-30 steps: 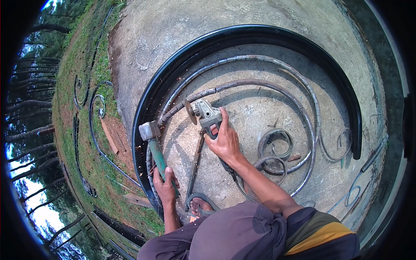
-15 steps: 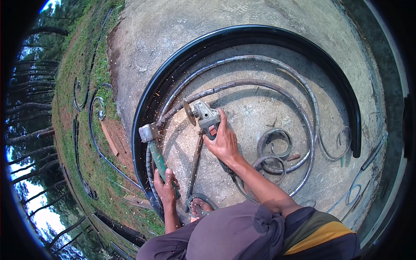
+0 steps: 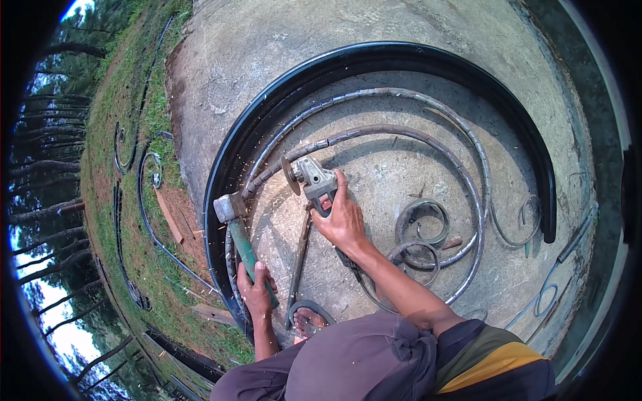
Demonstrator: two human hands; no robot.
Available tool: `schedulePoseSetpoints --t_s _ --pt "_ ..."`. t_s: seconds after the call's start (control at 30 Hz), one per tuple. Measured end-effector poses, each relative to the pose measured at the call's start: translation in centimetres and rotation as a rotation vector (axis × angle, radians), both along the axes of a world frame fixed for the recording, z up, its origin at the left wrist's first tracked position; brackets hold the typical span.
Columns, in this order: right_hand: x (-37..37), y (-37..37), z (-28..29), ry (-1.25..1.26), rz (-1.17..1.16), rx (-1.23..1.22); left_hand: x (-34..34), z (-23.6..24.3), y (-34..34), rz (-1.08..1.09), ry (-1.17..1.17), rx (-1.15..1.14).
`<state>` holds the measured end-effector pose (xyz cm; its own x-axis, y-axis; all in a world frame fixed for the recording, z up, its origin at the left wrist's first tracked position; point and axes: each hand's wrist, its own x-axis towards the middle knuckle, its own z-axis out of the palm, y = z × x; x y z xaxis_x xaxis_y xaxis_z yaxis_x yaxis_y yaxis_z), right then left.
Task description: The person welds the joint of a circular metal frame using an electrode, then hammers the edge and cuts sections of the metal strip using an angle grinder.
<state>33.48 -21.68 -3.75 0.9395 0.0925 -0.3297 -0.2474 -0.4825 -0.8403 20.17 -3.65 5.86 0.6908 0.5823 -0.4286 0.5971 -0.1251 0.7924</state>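
Note:
My left hand is closed round the green handle of a hammer, whose square metal head rests by the inner side of a large black curved metal channel. My right hand grips an angle grinder, its disc at the left, just above a segmented curved steel bar. Orange sparks scatter around the hammer and disc. A second curved bar lies inside the channel. A straight dark bar runs below the grinder to a looped end beside my bare foot.
Scroll-shaped metal coils lie right of the grinder on the concrete slab. A thin cable is at the right edge. Grass with black curved metalwork and wooden boards borders the slab on the left, with trees beyond.
The grinder and my right hand have shifted slightly down and left. Sparks spread more widely around the hammer and over my left hand. The hammer stays nearly in place.

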Motion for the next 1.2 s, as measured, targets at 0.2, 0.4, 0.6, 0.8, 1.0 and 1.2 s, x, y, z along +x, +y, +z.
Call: schedulePoseSetpoints --t_s 0.2,0.4,0.6,0.8,1.0,1.2 --pt "-0.04 -0.2 0.2 0.03 0.004 0.058 -0.11 -0.06 0.36 -0.012 -0.002 0.003" --pt "0.1 -0.51 0.59 0.119 0.037 0.092 0.18 0.1 -0.21 0.021 -0.01 0.045" --pt "0.09 -0.51 0.33 0.079 0.022 0.098 -0.12 -0.18 0.3 -0.044 -0.027 0.02" --pt "-0.01 0.03 -0.11 0.027 0.025 -0.022 0.28 0.31 -0.26 -0.028 -0.013 0.031" --pt "0.29 0.07 -0.15 0.083 0.019 0.025 0.48 0.44 -0.45 -0.02 0.0 0.031" --pt "0.22 0.29 -0.34 0.036 0.009 0.041 0.3 0.16 -0.2 -0.025 0.004 0.037"
